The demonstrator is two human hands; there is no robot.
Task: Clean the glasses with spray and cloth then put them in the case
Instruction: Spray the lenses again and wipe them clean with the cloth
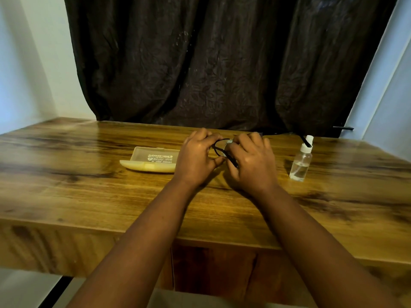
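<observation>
Above the wood-grain worktop (89,174), the left hand (196,160) grips the thin black-framed glasses (220,150) while the right hand (250,162) pinches a small pale cloth (229,143) against them, between the open translucent yellowish plastic case (153,161) and the clear white-capped spray bottle (301,162).

- The left hand (196,157) and the right hand (251,162) are bare, without rings or gloves.
- Both forearms are bare; no sleeve, watch or bracelet shows.

black glasses (222,152) held, case (153,161) open, bottle (301,162) upright
</observation>
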